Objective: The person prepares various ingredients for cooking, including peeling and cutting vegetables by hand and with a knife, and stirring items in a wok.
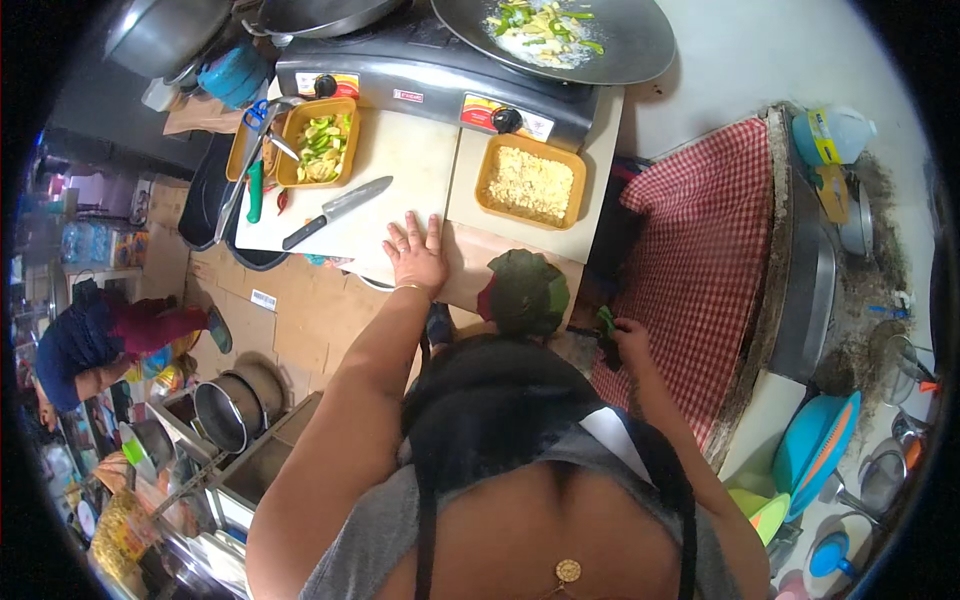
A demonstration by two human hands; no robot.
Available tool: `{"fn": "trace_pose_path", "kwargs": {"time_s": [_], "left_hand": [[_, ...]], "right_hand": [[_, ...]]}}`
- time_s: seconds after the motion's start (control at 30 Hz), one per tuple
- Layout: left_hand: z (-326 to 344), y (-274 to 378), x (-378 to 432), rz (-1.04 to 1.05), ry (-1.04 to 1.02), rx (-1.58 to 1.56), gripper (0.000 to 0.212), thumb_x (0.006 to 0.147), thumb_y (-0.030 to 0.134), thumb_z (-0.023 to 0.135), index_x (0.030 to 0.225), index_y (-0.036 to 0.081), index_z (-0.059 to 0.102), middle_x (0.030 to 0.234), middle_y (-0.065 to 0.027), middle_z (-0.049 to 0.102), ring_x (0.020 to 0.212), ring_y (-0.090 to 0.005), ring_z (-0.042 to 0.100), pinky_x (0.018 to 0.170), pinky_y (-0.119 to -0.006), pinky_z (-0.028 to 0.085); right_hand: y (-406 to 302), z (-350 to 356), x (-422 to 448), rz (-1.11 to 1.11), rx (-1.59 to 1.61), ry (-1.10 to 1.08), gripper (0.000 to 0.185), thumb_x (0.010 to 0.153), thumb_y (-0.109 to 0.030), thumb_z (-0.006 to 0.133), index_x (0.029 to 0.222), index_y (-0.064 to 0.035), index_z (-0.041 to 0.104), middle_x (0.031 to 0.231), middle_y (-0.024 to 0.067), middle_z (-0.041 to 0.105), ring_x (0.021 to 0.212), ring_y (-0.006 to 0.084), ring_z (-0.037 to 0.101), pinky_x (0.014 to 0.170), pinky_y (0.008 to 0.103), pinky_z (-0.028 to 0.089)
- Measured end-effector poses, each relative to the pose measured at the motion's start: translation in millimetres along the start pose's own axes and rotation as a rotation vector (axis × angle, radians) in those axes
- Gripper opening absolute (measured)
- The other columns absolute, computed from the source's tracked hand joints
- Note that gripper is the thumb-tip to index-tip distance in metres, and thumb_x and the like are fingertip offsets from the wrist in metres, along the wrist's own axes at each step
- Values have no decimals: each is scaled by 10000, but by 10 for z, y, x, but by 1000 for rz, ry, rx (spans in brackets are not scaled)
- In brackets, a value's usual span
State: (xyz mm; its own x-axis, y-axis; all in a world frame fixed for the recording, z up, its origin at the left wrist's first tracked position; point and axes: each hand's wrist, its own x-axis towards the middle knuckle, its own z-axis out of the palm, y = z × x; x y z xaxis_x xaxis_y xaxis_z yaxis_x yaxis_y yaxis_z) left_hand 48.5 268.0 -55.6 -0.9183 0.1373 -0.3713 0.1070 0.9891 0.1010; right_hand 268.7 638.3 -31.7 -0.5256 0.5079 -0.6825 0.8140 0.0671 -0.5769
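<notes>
My left hand (417, 259) lies palm down with its fingers spread on the front edge of a white cutting board (405, 150). A kitchen knife with a black handle (339, 213) rests on the board beyond it, beside small red chilies (283, 201). Behind these is a yellow plastic container of sliced green peppers and pale pieces (326, 146). Another yellow container (576, 187) holds pale chopped bits. Low on the right, my right hand (634, 345) grips a small green and dark item, perhaps cloth (607, 322). A dark green and red cloth (525, 292) is at the table's front.
A two-burner gas stove (435, 94) carries a wok (630, 45) with peppers and pale slices. Scissors (257, 116) and a green-handled tool (255, 191) lie left. A red checkered curtain (697, 225) hangs right. Another person (82, 345) is at far left, near pots (225, 412).
</notes>
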Motion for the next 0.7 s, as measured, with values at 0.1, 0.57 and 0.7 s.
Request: {"fn": "trace_pose_path", "kwargs": {"time_s": [0.1,0.57,0.7], "left_hand": [[73,-46,-8,32,23,21,617,968,308,379,1553,258,191,1611,-211,47,1431,-557,22,1132,-668,49],[114,-237,-190,100,18,28,673,934,319,470,1549,252,206,1604,-232,47,1422,-577,4,1114,-696,85],[-25,-202,-367,136,71,-84,540,913,235,496,1443,172,411,1553,-229,231,1385,-513,231,1097,-671,171]], "right_hand": [[46,-23,68,-50,-44,25,340,787,-32,621,1117,41,652,999,108,670,867,200,626,770,296,488],[-525,168,153,-444,-199,246,301,790,-99,644,1082,-32,669,1053,149,679,998,264,645,898,342,477],[-884,443,9,-756,-239,295,261,788,-99,649,1044,-52,664,1118,158,652,1058,301,617,948,367,463]]}}
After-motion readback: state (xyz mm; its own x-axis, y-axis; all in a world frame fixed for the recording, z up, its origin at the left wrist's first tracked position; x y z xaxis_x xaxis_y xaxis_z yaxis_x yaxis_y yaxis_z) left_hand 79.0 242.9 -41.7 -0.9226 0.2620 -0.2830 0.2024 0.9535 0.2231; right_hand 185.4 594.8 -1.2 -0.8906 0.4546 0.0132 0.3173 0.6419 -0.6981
